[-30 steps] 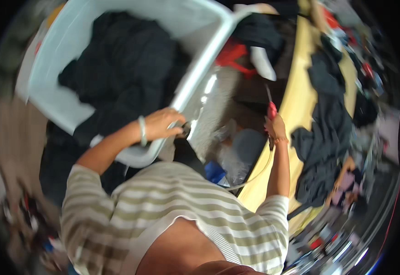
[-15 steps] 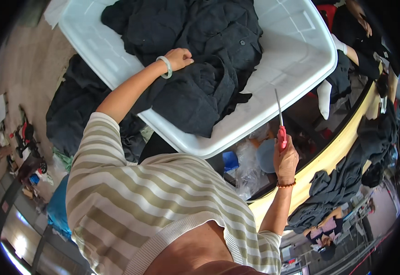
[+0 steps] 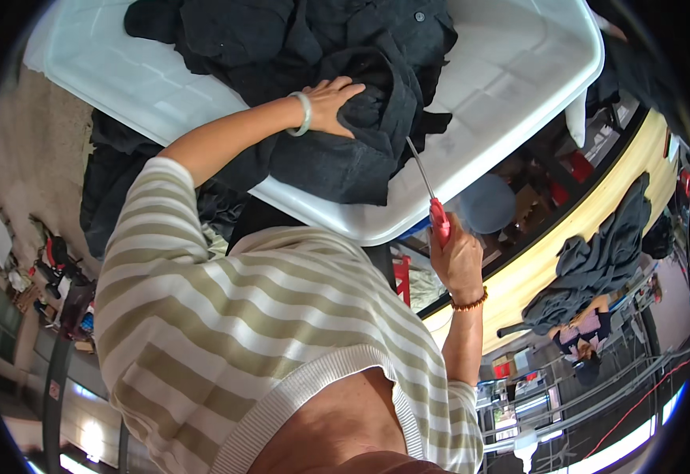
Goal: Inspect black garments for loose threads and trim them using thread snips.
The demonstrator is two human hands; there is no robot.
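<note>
Over a white tub (image 3: 518,103), the left hand (image 3: 330,103) clamps dark clothing (image 3: 345,134), steadying it; the right hand (image 3: 457,261), closed on red-handled scissors (image 3: 432,201), keeps the blades raised clear.

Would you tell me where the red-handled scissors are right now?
In the head view, the red-handled scissors are in the right hand, right of centre, blades pointing up over the white bin's near rim beside the dark garments.

Cut off by the upper edge: far side of the white plastic tub (image 3: 518,71) and top of the dark garments (image 3: 297,47) inside. Fingertips of the left hand (image 3: 330,104) buried in black cloth. Grip of the red-handled scissors (image 3: 438,220) covered by the right hand (image 3: 457,261). Clutter on the floor (image 3: 52,276) at left too small to identify.
</note>
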